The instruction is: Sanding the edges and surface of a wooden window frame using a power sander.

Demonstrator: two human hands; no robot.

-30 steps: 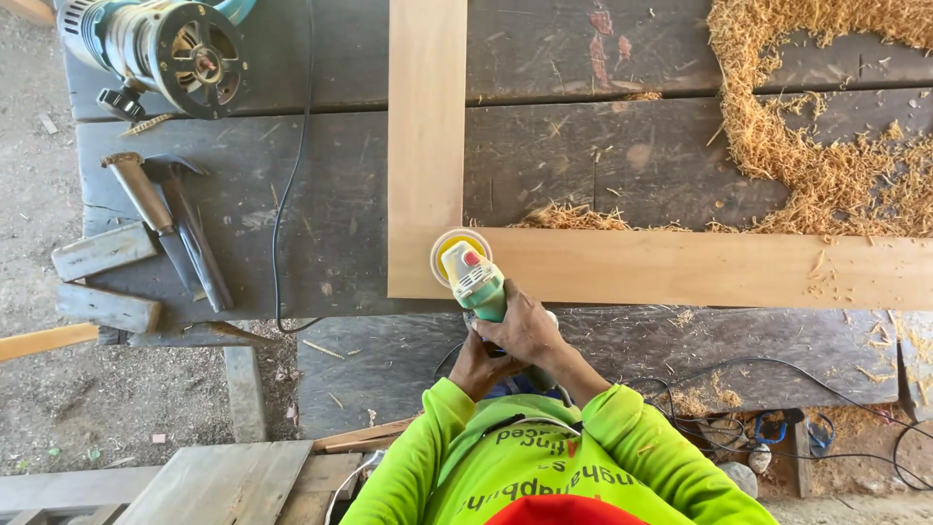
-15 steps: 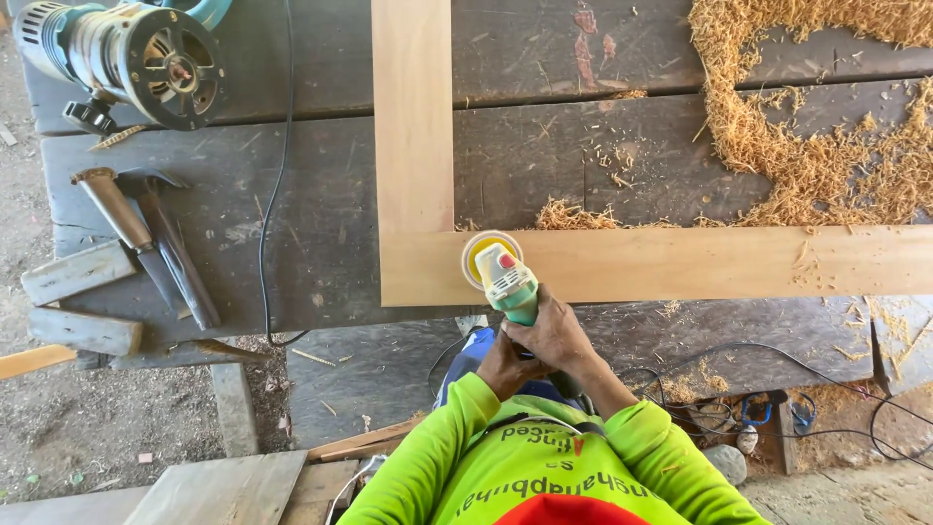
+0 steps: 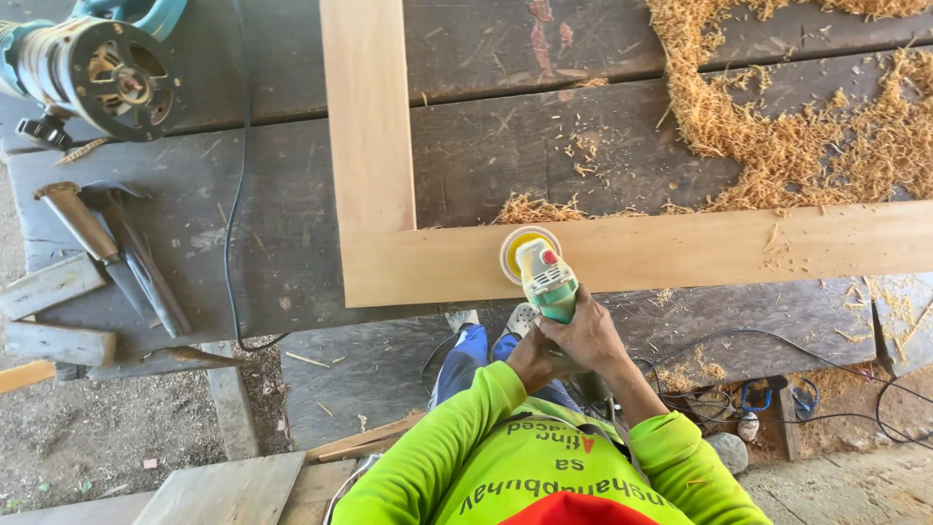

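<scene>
Sanding's the step in hand, I'd say: the frame (image 3: 622,255) lies flat across the bench (image 3: 243,204), its corner joint near the front edge. Shavings (image 3: 797,107) heap toward the far right corner; the router (image 3: 102,73) sits far left, chisels (image 3: 117,253) below it. Plenty of bare rail runs rightward for a steady, flat pass. Both hands, left (image 3: 530,358) and right (image 3: 588,335), clamp closed around the sander (image 3: 542,277), its disc on the rail just right of the corner.

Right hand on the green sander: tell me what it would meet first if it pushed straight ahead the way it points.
The right hand points up the picture, away from the body, gripping the sander. Straight ahead, it would first cross the wooden frame rail under the sanding disc, then probably the small heap of shavings just beyond; depth is uncertain.
</scene>
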